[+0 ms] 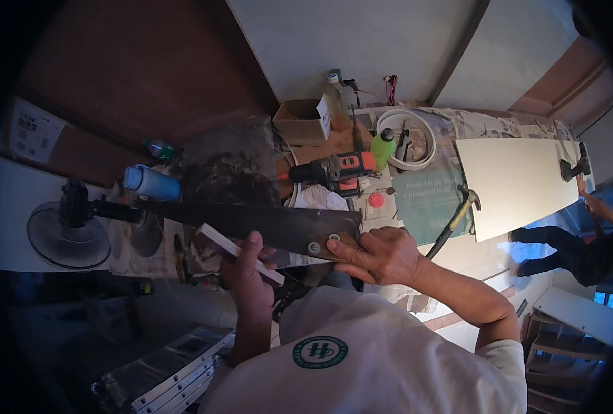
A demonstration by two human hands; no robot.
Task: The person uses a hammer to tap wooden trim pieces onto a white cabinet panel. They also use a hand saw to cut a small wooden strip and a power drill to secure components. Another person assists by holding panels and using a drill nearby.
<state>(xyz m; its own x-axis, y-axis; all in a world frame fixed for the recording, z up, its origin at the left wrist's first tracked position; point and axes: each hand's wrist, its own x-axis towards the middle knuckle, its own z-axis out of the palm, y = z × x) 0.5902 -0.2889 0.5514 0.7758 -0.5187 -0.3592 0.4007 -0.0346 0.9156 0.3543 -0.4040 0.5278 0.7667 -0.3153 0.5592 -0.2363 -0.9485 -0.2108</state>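
My right hand (388,255) is closed round the brown wooden handle of a handsaw (272,226). Its long dark blade stretches to the left along the near side of the workbench. In my left hand (248,276) is a short pale strip of wood (218,239), pinched between thumb and fingers and tilted down to the right. The strip is just in front of the blade; whether the two touch, I cannot tell. Two round metal fasteners show where the saw's handle joins the blade.
On the bench lie a red-and-black cordless drill (337,168), a green bottle (382,147), a cardboard box (298,124) and a hammer (460,210). Left stand a fan (68,238) and a blue flask (153,183). At the right, another person (596,228) works by a white panel (517,183).
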